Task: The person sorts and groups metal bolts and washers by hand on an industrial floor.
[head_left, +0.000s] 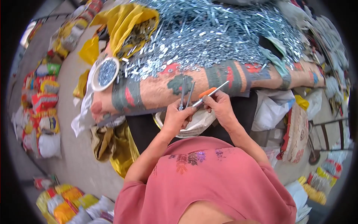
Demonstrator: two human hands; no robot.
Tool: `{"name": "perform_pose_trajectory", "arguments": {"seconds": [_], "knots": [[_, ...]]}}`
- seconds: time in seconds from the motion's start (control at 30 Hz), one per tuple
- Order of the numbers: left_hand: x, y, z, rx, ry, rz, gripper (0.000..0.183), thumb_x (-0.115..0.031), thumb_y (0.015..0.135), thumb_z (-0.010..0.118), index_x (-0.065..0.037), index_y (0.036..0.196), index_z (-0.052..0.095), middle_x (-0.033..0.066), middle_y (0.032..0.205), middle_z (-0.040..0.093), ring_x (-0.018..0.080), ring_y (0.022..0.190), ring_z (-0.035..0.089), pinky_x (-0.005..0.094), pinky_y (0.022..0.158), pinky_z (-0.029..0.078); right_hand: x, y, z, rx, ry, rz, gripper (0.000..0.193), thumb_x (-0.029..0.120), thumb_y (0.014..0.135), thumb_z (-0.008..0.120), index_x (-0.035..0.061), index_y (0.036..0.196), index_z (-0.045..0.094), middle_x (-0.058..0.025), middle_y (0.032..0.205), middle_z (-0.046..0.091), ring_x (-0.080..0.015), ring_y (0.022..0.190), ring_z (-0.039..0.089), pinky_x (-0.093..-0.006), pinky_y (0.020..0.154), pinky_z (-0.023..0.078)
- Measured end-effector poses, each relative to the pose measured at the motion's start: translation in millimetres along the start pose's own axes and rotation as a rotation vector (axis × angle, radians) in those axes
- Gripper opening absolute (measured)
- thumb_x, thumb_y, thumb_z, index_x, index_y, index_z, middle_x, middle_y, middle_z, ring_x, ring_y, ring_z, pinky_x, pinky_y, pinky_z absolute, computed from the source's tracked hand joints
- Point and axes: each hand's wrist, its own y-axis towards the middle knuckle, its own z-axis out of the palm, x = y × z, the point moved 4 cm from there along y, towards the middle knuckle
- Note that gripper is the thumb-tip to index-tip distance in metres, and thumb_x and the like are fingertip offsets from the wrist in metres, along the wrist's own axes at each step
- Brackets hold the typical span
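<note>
My left hand (175,117) is closed around a few slim metal rods (184,91) with thicker lower ends; two of them stick up above the fingers. In a pinch, my right hand (222,107) holds another metal rod (223,85), slanting up to the right. Its thicker lower end meets the left fingertips. An orange sleeve (207,92) sits over the right index finger. Both hands are above the near edge of a table with a patterned cloth (156,89). Below them is a white sack-like container (197,128), partly hidden by the hands.
A large heap of thin metal pieces (220,37) covers the table's far side, with flat washers (169,61) along its near edge. At left stand a white-rimmed bowl (94,88) of small metal parts and a yellow bag (125,18). Filled bags (44,100) line the floor.
</note>
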Motion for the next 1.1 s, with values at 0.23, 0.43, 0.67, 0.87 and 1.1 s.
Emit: {"name": "perform_pose_trajectory", "arguments": {"seconds": [0.23, 0.43, 0.67, 0.87, 1.1], "knots": [[3, 11, -44, 0.124, -0.891, -0.084, 0.03, -0.015, 0.087, 0.055, -0.008, 0.115, 0.045, 0.0067, 0.075, 0.053, 0.0086, 0.054, 0.046, 0.0188, 0.04, 0.032, -14, 26, 6, 0.087, -0.262, -0.024, 0.018, 0.013, 0.082, 0.062, -0.0001, 0.093, 0.062, -0.0003, 0.068, 0.056, -0.0054, 0.06, 0.05, -0.0196, 0.054, 0.039], [9, 15, -27, 0.137, -0.934, -0.212, 0.04, -0.025, 0.089, 0.054, -0.018, 0.126, 0.04, 0.0067, 0.077, 0.054, 0.0119, 0.056, 0.047, 0.0225, 0.043, 0.036, -5, 42, 13, 0.208, -0.694, -0.052, 0.019, 0.009, 0.077, 0.061, 0.0008, 0.095, 0.061, -0.0059, 0.07, 0.054, -0.0117, 0.06, 0.051, -0.0253, 0.058, 0.042], [7, 24, -48, -0.001, -0.733, -0.149, 0.026, -0.023, 0.089, 0.053, 0.002, 0.095, 0.053, 0.0039, 0.07, 0.049, 0.0056, 0.049, 0.04, 0.0162, 0.037, 0.029, 21, 90, 23, 0.073, -0.716, -0.274, 0.017, 0.007, 0.078, 0.06, 0.0014, 0.094, 0.061, -0.0073, 0.07, 0.056, -0.0144, 0.06, 0.051, -0.0279, 0.057, 0.041], [15, 6, -65, -0.137, -0.559, -0.137, 0.024, -0.02, 0.087, 0.057, 0.001, 0.097, 0.052, 0.0038, 0.068, 0.05, 0.0048, 0.047, 0.039, 0.0165, 0.036, 0.026, 5, 142, 52, -0.018, -1.144, -0.53, 0.012, 0.015, 0.078, 0.061, 0.0075, 0.088, 0.062, -0.0098, 0.076, 0.051, -0.0268, 0.072, 0.055, -0.0348, 0.063, 0.043], [23, 8, -87, -0.176, -0.529, -0.082, 0.018, -0.018, 0.087, 0.056, -0.003, 0.095, 0.051, 0.0049, 0.069, 0.052, 0.0048, 0.046, 0.038, 0.0171, 0.036, 0.025, 1, 151, 60, 0.001, -1.376, -0.568, 0.011, 0.015, 0.078, 0.059, 0.0075, 0.086, 0.06, -0.01, 0.082, 0.054, -0.029, 0.078, 0.056, -0.0383, 0.067, 0.044]]}}
